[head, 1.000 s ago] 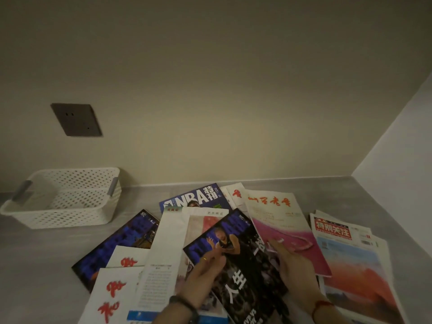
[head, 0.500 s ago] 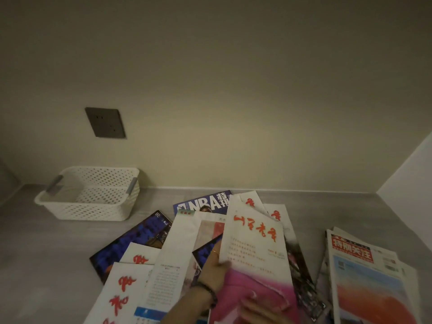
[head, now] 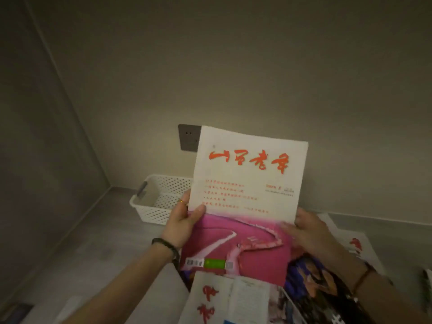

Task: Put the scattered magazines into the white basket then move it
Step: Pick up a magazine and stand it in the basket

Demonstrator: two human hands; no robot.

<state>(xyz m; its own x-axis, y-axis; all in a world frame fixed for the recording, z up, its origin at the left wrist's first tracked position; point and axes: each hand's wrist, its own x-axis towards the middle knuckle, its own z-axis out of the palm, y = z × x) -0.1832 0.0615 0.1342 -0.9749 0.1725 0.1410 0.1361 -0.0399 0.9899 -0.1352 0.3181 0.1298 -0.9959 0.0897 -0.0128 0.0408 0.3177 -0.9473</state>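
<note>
Where both hands meet it, we see the white-and-pink magazine [head: 245, 202] held up, cover toward the camera, above the near edge of the grey table [head: 100, 244]. The left hand [head: 182, 223] pinches its left edge, thumb on the cover, fingers behind (a ring [head: 181, 201] shows on one finger). The right hand [head: 311, 232] grasps the right edge, though blur hides how its fingers lie. Behind the magazine, partly hidden by it, the white basket [head: 156, 204] sits near the table's back-left corner. Below the held one, other magazines [head: 224, 300] lie overlapping along the near edge. A dark wall socket [head: 188, 137] shows above the basket.
</note>
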